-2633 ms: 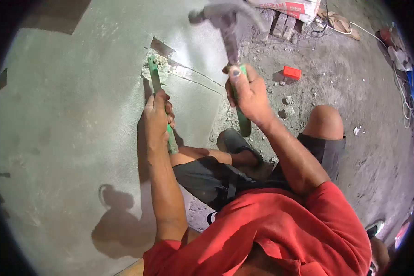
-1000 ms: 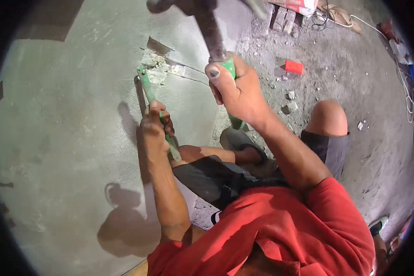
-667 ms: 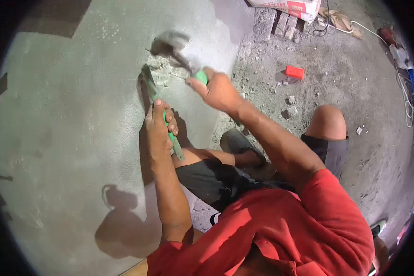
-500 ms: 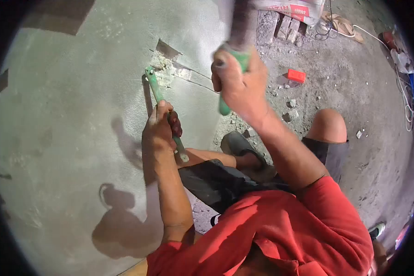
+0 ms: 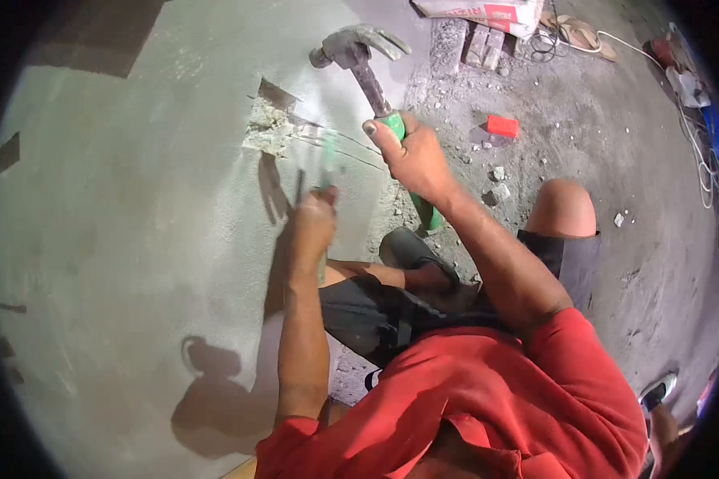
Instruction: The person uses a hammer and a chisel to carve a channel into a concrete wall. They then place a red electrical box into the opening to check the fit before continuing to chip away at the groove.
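Observation:
A claw hammer (image 5: 367,76) with a green grip is in my right hand (image 5: 419,156), its fingers wrapped round the handle and its head raised near the wall. My left hand (image 5: 315,219) is closed round a green chisel (image 5: 328,152), which motion blurs; its tip stands apart from the wall. Left of the hammer, a rough chipped patch (image 5: 268,128) breaks the smooth grey wall (image 5: 136,207). A dark rectangular hole (image 5: 276,94) opens at the patch's top, and thin lines run from it toward the wall's edge.
Rubble (image 5: 499,193) and a red block (image 5: 502,126) lie on the dusty floor. Behind them are grey blocks (image 5: 484,46), a printed sack (image 5: 487,11), sandals (image 5: 575,32) and a white cable (image 5: 635,49). Another person's shoe (image 5: 657,391) shows at lower right.
My left hand has drawn the chisel away from the chipped patch, to the right and down. The hammer has moved left, and its head now shows whole.

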Available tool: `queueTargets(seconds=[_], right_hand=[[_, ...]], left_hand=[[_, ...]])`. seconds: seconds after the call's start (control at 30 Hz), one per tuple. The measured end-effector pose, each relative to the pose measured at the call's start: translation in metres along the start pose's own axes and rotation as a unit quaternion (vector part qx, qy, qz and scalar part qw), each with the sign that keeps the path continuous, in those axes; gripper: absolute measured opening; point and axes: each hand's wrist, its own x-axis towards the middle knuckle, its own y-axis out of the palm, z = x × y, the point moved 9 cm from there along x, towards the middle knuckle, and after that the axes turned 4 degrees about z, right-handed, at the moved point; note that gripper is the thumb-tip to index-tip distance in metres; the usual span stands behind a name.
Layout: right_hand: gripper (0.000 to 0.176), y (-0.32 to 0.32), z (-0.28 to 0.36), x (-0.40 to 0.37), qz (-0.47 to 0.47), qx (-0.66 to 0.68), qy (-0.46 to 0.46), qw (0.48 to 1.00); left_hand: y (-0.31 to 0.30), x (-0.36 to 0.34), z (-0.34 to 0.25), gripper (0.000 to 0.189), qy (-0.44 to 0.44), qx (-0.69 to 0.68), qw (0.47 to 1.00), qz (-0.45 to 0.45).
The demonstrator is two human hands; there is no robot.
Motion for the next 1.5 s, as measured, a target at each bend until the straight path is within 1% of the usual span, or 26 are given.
queueTargets(seconds=[0.03,0.13,0.33,0.4,0.47,0.5,0.57,0.67,0.73,0.8,0.87,0.9,0.97,1.0,1.07,1.1,1.13,1.2,1.23,1.27,1.3,1.33,1.37,1.43,1.47,1.5], right_hand=[[0.054,-0.002,-0.002,0.001,0.008,0.004,0.011,1.000],[0.053,-0.001,-0.001,0.000,0.029,0.021,0.024,0.999],[0.050,0.004,0.012,-0.009,0.042,0.041,0.006,0.998],[0.049,0.005,0.015,-0.011,0.041,0.037,-0.003,0.998],[0.047,0.003,0.024,-0.013,0.029,0.073,-0.010,0.997],[0.047,0.004,0.025,-0.014,0.031,0.073,-0.009,0.997],[0.044,0.002,0.033,-0.016,0.008,0.142,-0.041,0.989],[0.042,0.003,0.040,-0.019,-0.008,0.162,-0.038,0.986],[0.043,0.016,0.031,-0.020,-0.022,0.155,-0.030,0.987],[0.043,0.047,0.004,-0.017,-0.034,0.151,-0.024,0.988],[0.039,0.078,-0.014,-0.013,-0.079,0.027,-0.120,0.989],[0.039,0.077,-0.016,-0.005,-0.078,0.031,-0.119,0.989],[0.039,0.089,-0.037,0.013,0.044,-0.005,-0.028,0.999],[0.039,0.078,-0.032,0.016,0.042,-0.009,-0.032,0.999],[0.046,0.055,-0.027,0.011,0.032,0.078,0.042,0.996],[0.041,0.041,-0.011,0.007,-0.003,0.108,-0.003,0.994],[0.041,0.036,0.003,0.000,-0.002,0.108,-0.001,0.994],[0.036,0.020,0.027,-0.014,-0.064,0.220,-0.030,0.973],[0.033,0.038,0.007,-0.014,-0.072,0.304,-0.050,0.949],[0.035,0.053,-0.008,-0.014,-0.115,0.266,-0.098,0.952],[0.032,0.074,-0.017,-0.008,-0.064,0.106,-0.116,0.986],[0.029,0.090,-0.015,0.002,-0.012,-0.056,-0.133,0.989],[0.029,0.088,-0.021,0.011,-0.012,-0.055,-0.133,0.989],[0.031,0.081,-0.027,0.031,0.045,-0.043,-0.049,0.997],[0.031,0.077,-0.024,0.027,0.050,-0.044,-0.048,0.997],[0.033,0.059,-0.004,0.024,0.025,0.032,-0.049,0.998]], left_hand=[[-0.007,-0.003,0.009,0.032,-0.102,-0.192,0.976,0.021],[-0.051,-0.016,-0.036,0.032,-0.073,-0.160,0.982,-0.065],[-0.072,-0.006,-0.026,0.035,-0.074,-0.234,0.966,-0.084],[-0.076,-0.007,-0.024,0.033,-0.049,-0.240,0.965,-0.090],[-0.079,-0.007,-0.026,0.032,-0.062,-0.245,0.966,-0.052],[-0.083,-0.008,-0.030,0.034,-0.047,-0.214,0.974,-0.061],[-0.081,-0.004,-0.022,0.035,-0.065,-0.218,0.972,-0.058],[-0.076,0.000,-0.022,0.037,-0.066,-0.243,0.966,-0.053],[-0.075,0.000,-0.028,0.037,-0.053,-0.264,0.962,-0.053],[-0.078,-0.003,-0.033,0.036,-0.081,-0.220,0.969,-0.076],[-0.076,-0.005,-0.039,0.038,-0.054,-0.262,0.961,-0.062],[-0.077,-0.008,-0.046,0.040,-0.050,-0.229,0.970,-0.064],[-0.078,-0.011,-0.041,0.040,-0.054,-0.234,0.968,-0.068],[-0.077,-0.008,-0.040,0.041,-0.053,-0.248,0.965,-0.073],[-0.074,-0.006,-0.040,0.041,-0.054,-0.267,0.959,-0.073],[-0.074,-0.006,-0.039,0.041,-0.051,-0.273,0.958,-0.075],[-0.074,-0.005,-0.040,0.041,-0.046,-0.277,0.957,-0.075],[-0.078,-0.010,-0.053,0.042,-0.041,-0.280,0.954,-0.100],[-0.076,-0.005,-0.047,0.041,-0.063,-0.286,0.952,-0.089],[-0.074,-0.005,-0.041,0.041,-0.087,-0.290,0.950,-0.079],[-0.074,-0.007,-0.050,0.040,-0.049,-0.309,0.947,-0.073],[-0.075,-0.008,-0.049,0.040,-0.049,-0.309,0.947,-0.076],[-0.075,-0.008,-0.046,0.039,-0.057,-0.300,0.949,-0.075],[-0.074,-0.006,-0.048,0.038,-0.075,-0.310,0.946,-0.065],[-0.073,-0.009,-0.047,0.038,-0.079,-0.312,0.944,-0.067],[-0.073,-0.006,-0.048,0.038,-0.074,-0.324,0.941,-0.064]])
